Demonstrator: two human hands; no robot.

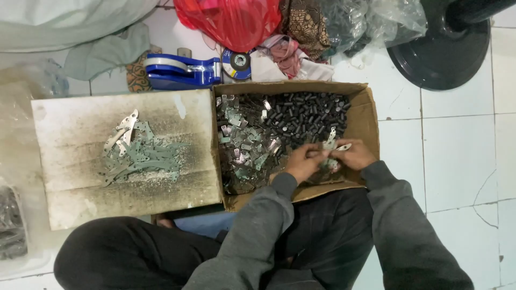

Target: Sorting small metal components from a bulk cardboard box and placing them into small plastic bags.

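Note:
Both hands meet over the right part of an open cardboard box [370, 115]. My left hand [302, 162] and my right hand [353, 154] pinch small flat metal parts [334, 144] between their fingertips; one pale blade-shaped piece sticks out to the right. The box holds small black cylinders [312, 115] at the back right and several shiny metal clips [244, 139] on the left. A pile of flat grey metal blades [141, 153] lies on a soiled cardboard sheet [75, 193] to the left.
A blue tape dispenser [180, 70], a red plastic bag [236, 19], crumpled cloth and clear plastic bags [371, 19] lie behind the box. A black round fan base [441, 48] stands at the upper right on the white tiled floor [457, 161]. My dark-trousered legs are below.

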